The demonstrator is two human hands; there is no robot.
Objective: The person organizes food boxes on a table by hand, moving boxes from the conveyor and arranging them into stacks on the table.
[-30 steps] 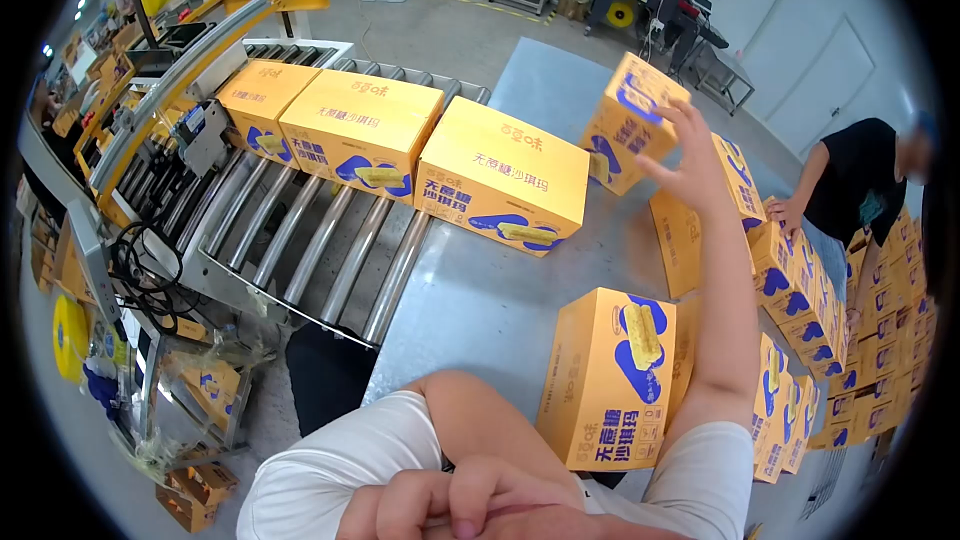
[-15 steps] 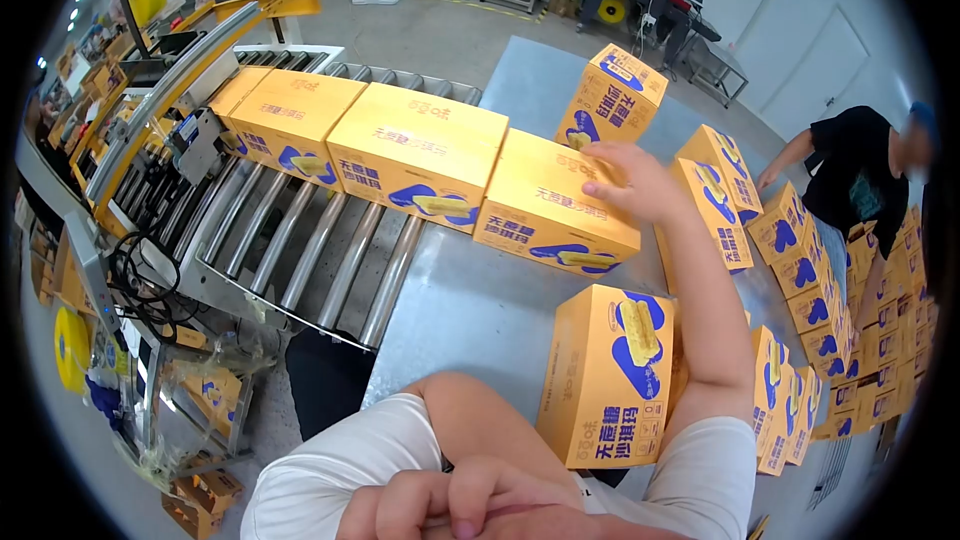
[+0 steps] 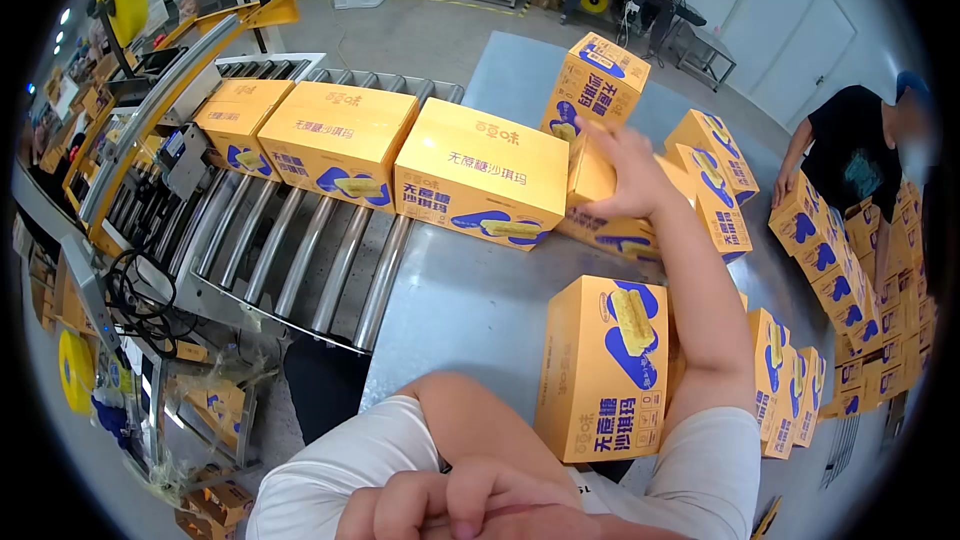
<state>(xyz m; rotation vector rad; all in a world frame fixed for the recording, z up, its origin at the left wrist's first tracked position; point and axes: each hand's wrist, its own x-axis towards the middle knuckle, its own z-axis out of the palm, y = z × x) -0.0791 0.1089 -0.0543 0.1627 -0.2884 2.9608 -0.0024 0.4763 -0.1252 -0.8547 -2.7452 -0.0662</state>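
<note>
My right hand [image 3: 628, 178] reaches across the metal table [image 3: 450, 285], its thumb and fingers closed around the end of a yellow carton [image 3: 590, 172]. That carton is partly covered by the hand and blurred. Directly to its left, the last carton of a row [image 3: 480, 165] lies across the edge between table and roller conveyor [image 3: 295, 255]. Two more cartons in the row, a middle one [image 3: 342, 143] and a far one [image 3: 240, 120], sit on the rollers. Close to the camera, my left hand [image 3: 440, 500] is curled; whatever it may hold is hidden.
One carton [image 3: 605, 375] stands upright near me, and another [image 3: 597, 85] at the table's far side. More cartons [image 3: 712, 185] stand to the right. Beyond them a co-worker [image 3: 850, 155] touches a carton row [image 3: 825, 260]. A taping machine frame [image 3: 165, 105] spans the conveyor.
The carton row has slid left along the conveyor. My right hand has left the row's last carton and now grips another behind it. My left hand looks unchanged.
</note>
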